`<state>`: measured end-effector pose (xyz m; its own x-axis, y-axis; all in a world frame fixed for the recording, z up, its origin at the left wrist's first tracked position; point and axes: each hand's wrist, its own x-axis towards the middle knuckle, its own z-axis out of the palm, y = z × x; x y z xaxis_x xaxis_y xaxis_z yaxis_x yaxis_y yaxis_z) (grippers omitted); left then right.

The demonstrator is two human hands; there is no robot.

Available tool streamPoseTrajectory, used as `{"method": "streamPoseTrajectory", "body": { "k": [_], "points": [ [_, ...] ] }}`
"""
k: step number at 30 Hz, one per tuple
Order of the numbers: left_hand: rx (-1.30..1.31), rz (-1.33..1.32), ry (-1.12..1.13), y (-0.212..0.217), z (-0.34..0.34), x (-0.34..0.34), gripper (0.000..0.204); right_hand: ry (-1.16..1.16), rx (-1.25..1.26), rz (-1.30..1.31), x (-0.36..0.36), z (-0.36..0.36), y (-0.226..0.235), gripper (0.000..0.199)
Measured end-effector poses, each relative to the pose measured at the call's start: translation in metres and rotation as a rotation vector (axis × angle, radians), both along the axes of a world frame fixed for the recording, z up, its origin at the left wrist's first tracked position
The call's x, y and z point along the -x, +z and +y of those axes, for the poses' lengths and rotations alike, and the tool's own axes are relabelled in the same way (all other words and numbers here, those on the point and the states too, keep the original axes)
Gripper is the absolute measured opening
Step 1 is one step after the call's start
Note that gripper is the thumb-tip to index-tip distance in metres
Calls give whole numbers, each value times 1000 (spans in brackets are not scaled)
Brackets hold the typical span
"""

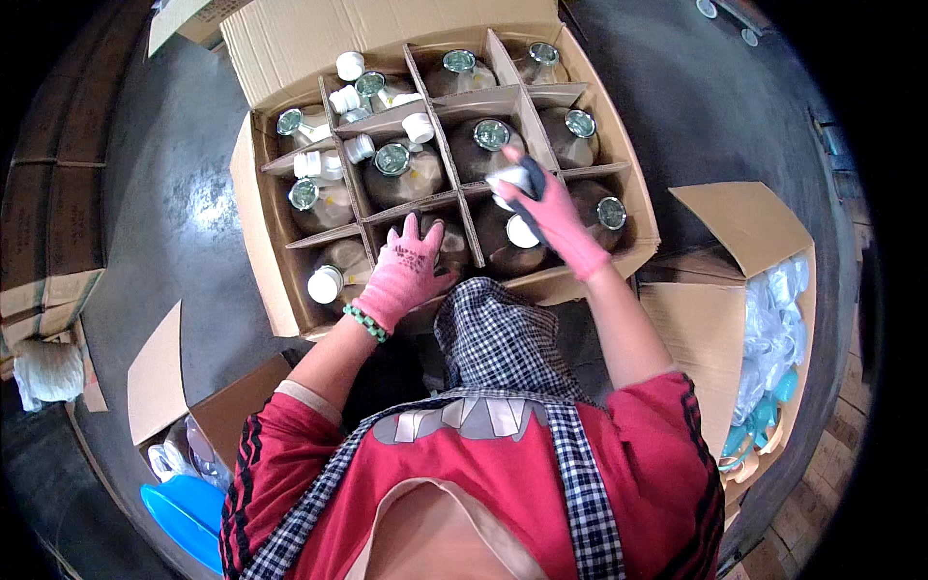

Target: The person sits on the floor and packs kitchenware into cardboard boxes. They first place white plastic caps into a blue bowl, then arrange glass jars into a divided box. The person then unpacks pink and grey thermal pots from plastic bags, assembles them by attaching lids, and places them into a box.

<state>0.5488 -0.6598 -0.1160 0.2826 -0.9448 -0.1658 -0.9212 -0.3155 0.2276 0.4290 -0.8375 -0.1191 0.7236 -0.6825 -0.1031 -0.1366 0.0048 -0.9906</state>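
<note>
A large carton (253,208) with cardboard dividers holds several round glass bottles (480,150). My left hand (411,271), in a pink glove, lies over a front-row compartment with its fingers spread; it hides the bottle's mouth there. My right hand (551,213), also gloved, pinches a white cap (509,181) above the bottles, just in front of an uncapped bottle mouth (491,134). Below it, a bottle carries a white cap (522,230). Another white cap (326,284) tops the front-left bottle. Loose white stoppers (418,128) lie among the left compartments.
An open carton (691,333) of clear and teal plastic pieces (773,319) stands at the right. Another open box (242,406) and a blue basin (188,517) are at the lower left. Stacked cartons (58,203) line the far left. A raised flap (387,29) edges the bottle carton's back.
</note>
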Motion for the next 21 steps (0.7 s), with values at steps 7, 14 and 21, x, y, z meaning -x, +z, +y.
{"method": "streamPoseTrajectory", "body": {
  "k": [7, 14, 21],
  "points": [
    [-154, -94, -53, -12, -10, -6, 45, -242, 251, 273, 96, -34, 19, 46],
    [114, -14, -27, -11, 5, -16, 47, -139, 947, 555, 124, -51, -39, 47],
    [188, -264, 550, -1, -10, -135, 44, 142, 1016, 961, 86, -62, -12, 64]
  ]
}}
